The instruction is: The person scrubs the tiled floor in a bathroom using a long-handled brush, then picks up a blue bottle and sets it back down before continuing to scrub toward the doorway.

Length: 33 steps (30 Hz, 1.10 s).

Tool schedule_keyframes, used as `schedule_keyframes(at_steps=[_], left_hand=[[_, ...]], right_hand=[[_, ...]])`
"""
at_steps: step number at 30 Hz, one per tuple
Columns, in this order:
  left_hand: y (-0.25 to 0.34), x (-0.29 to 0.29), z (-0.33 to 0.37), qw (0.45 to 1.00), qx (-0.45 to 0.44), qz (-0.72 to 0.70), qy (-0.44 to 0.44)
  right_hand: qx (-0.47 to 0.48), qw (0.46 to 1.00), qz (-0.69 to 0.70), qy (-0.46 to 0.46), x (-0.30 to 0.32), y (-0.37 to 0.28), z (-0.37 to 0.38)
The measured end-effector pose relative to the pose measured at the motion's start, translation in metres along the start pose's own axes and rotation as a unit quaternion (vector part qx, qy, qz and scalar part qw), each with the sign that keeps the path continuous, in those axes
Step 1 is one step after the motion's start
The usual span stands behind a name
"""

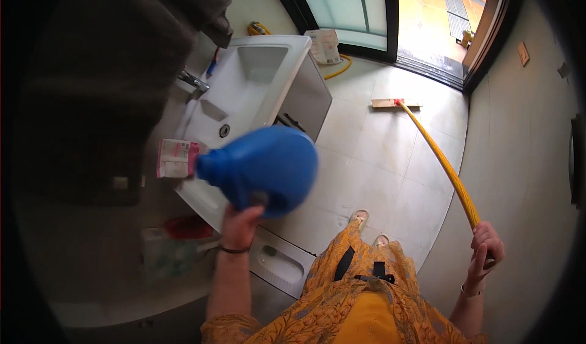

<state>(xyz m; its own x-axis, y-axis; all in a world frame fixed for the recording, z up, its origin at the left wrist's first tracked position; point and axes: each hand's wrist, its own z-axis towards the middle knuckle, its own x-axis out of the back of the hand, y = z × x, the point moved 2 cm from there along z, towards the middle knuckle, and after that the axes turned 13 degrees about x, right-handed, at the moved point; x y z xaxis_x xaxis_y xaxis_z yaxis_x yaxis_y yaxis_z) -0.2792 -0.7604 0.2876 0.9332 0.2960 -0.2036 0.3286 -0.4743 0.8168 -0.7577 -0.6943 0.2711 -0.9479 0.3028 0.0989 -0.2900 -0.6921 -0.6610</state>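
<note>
My left hand (pixel 238 228) is closed on a large blue plastic jug (pixel 274 164), which is tipped on its side with its neck toward the left. The jug hangs in front of the white washbasin (pixel 256 82) and hides part of it. In my right hand (pixel 488 246) is the upper end of the long yellow handle of a floor brush (pixel 442 161). Its flat, pale wooden head (pixel 384 103), with a red joint, rests on the tiles near the doorway. My right fingers are wrapped round the handle.
A pink and white packet (pixel 177 158) lies by the basin's near left corner, and a metal faucet (pixel 195 82) is farther back. A squat toilet (pixel 281 265) is set low near my feet. Dark cloth (pixel 97 88) hangs at left. The tiled floor (pixel 348 143) leads to an open doorway.
</note>
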Motion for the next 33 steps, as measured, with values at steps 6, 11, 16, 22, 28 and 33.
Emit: schedule_keyframes(at_steps=[6, 11, 16, 22, 28, 33], left_hand=[[0.141, 0.061, 0.068, 0.989, -0.135, 0.026, 0.059], [0.164, 0.122, 0.192, 0.981, -0.07, 0.081, 0.162], [0.129, 0.171, 0.289, 0.964, 0.001, 0.031, 0.264], [0.107, 0.206, 0.349, 0.963, 0.048, 0.061, 0.258], [0.083, 0.233, 0.362, 0.953, 0.092, 0.03, 0.286], [0.073, 0.261, 0.377, 0.956, 0.059, 0.079, 0.275]], right_hand=[[-0.003, 1.0, -0.015, 0.012, -0.033, 0.008, 0.014], [-0.012, 0.999, -0.042, -0.004, -0.081, 0.006, 0.043], [-0.023, 0.999, -0.043, 0.018, -0.106, 0.004, 0.058], [-0.03, 0.998, -0.053, 0.003, -0.128, 0.007, 0.073], [-0.024, 0.997, -0.071, -0.016, -0.148, 0.005, 0.085], [-0.02, 0.999, -0.031, -0.003, -0.165, -0.004, 0.096]])
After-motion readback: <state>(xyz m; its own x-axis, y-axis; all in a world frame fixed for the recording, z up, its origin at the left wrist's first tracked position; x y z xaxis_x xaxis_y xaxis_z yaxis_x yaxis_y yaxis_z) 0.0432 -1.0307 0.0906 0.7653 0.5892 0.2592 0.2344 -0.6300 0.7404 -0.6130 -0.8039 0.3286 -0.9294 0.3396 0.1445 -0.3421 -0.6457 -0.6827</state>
